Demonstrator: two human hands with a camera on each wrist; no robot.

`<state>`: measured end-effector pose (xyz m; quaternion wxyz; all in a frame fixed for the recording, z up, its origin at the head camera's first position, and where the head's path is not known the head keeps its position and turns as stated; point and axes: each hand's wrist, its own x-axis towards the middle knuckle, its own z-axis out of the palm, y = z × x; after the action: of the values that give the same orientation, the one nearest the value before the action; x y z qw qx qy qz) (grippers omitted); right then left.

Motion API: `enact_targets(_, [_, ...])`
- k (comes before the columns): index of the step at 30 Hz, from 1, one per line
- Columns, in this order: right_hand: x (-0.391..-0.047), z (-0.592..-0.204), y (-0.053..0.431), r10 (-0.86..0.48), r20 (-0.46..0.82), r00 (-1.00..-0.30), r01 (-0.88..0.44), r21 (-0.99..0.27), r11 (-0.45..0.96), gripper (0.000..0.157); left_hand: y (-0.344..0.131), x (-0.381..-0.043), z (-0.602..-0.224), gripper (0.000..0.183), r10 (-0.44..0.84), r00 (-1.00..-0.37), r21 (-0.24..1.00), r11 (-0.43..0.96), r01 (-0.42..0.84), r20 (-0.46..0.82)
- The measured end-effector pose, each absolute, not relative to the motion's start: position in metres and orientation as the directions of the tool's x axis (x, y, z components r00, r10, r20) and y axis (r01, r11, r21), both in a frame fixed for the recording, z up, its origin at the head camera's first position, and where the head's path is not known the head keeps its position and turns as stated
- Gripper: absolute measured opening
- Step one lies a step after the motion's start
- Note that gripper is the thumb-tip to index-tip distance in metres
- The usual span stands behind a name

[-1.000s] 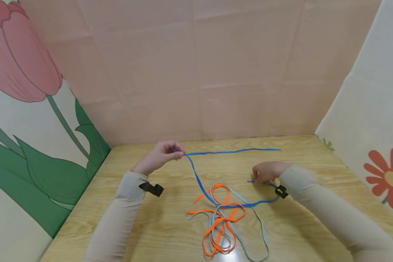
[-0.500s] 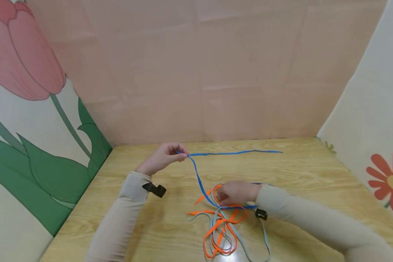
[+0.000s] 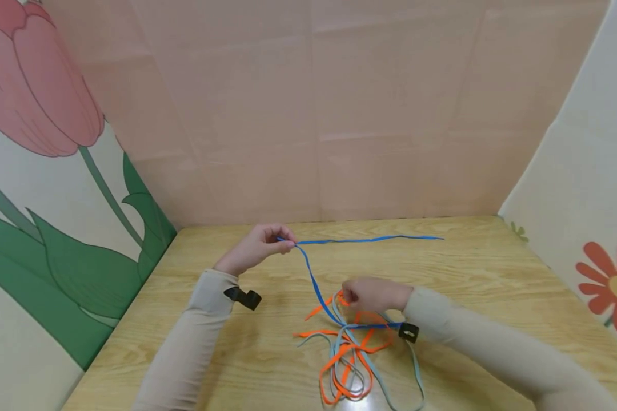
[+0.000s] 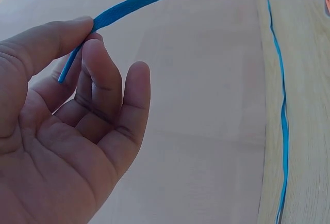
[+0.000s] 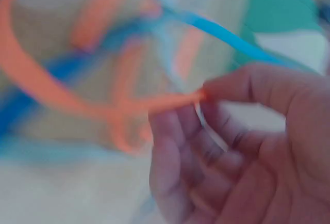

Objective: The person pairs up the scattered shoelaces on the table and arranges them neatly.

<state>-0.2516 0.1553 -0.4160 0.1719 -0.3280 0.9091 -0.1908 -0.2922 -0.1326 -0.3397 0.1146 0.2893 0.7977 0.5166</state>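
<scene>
Orange lace [image 5: 154, 103] lay nearest the person, looped loosely on the tbl [image 3: 236, 365] w/ a pale blue-gray lace [image 3: 417, 368]; part of it was in the R hand [image 3: 372, 292]. That grip was narrow, pinching the orange at the far side of its loops, tho blur hid whether it had an end or a bend. Blue lace [image 3: 312, 278] crossed the other two, one stretch running off to the right, the other rising to the L hand [image 3: 256, 246], farther out, which pinched it close to its tip. To draw the orange out well, R hand prob. needed to pull slow & low, one strand at a time, b/c crossed loops could cinch into a knot or drag the pale lace along. L hand was best held steady, w/ slack in the blue so it wouldn't tug the rest; sliding the orange sideways, clear of the blue, looked safer than yanking up. Beyond, a 2nd blue strand [image 3: 365, 240] lay nearly straight across the back of the tbl; couldn't tell if it was a separate lace. Last came the pink backdrop [image 3: 308, 114], upright behind everything.
</scene>
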Motion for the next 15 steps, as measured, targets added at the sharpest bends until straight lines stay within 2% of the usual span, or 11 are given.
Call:
enact_targets(5, [-0.248, -0.374, 0.169, -0.759, -0.065, -0.648, -0.603, -0.564, 0.563, 0.013, -0.133, -0.291, -0.338, 0.015, 0.573, -0.811, 0.900, 0.283, 0.331, 0.117])
enact_targets(9, [-0.235, -0.344, 0.180, -0.769, 0.033, -0.639, -0.616, -0.620, 0.486, 0.009, -0.133, -0.291, -0.338, 0.017, 0.578, -0.809, 0.905, 0.277, 0.322, 0.111])
enact_targets(12, [-0.225, -0.331, 0.185, -0.776, 0.110, -0.621, -0.650, -0.626, 0.431, 0.008, -0.132, -0.290, -0.338, 0.019, 0.581, -0.806, 0.907, 0.274, 0.320, 0.109])
enact_targets(15, [-0.217, -0.329, 0.184, -0.802, 0.135, -0.582, -0.691, -0.602, 0.400, 0.008, -0.130, -0.290, -0.338, 0.018, 0.578, -0.809, 0.903, 0.284, 0.321, 0.106])
